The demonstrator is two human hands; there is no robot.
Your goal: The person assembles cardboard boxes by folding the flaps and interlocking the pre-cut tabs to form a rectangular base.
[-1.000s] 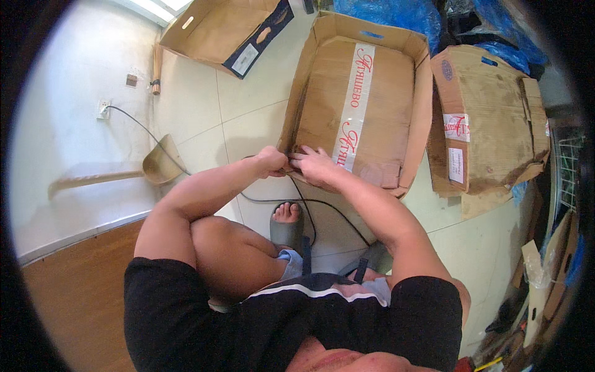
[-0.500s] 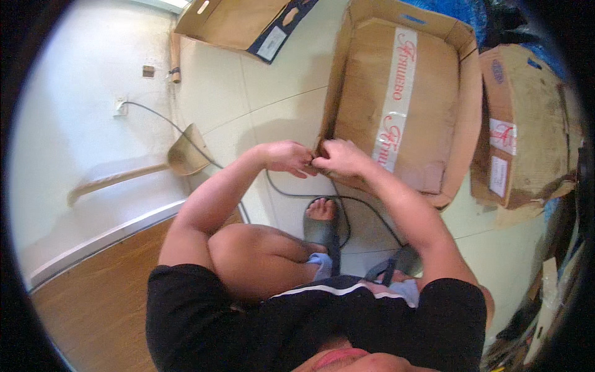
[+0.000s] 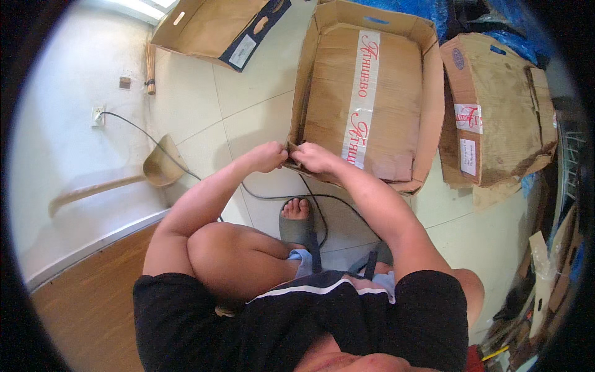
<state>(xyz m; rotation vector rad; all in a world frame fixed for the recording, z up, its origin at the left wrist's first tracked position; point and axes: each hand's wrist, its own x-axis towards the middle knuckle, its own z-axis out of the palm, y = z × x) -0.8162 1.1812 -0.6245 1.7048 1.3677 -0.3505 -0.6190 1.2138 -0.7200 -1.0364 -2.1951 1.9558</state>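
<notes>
A shallow open cardboard box [image 3: 403, 111] stands in front of me, with white tape printed in red running along its bottom. At its near left corner my left hand [image 3: 269, 156] is closed, pinching the cardboard from outside. My right hand [image 3: 315, 157] grips the same corner beside it, fingers curled over the wall. The two hands almost meet, and a small piece of torn or folded brown cardboard shows between them. Both sets of fingertips are partly hidden.
A second, stained cardboard box [image 3: 502, 111] lies to the right. Another box [image 3: 214, 31] is at the back left. A dustpan [image 3: 162, 164] leans by the wall socket [image 3: 98, 116]. A dark cable [image 3: 279, 198] crosses the tiles near my feet.
My view has turned, so everything sits further left in the picture. My left fingers, looser before, are now curled tighter at the corner. The right hand keeps its hold there.
</notes>
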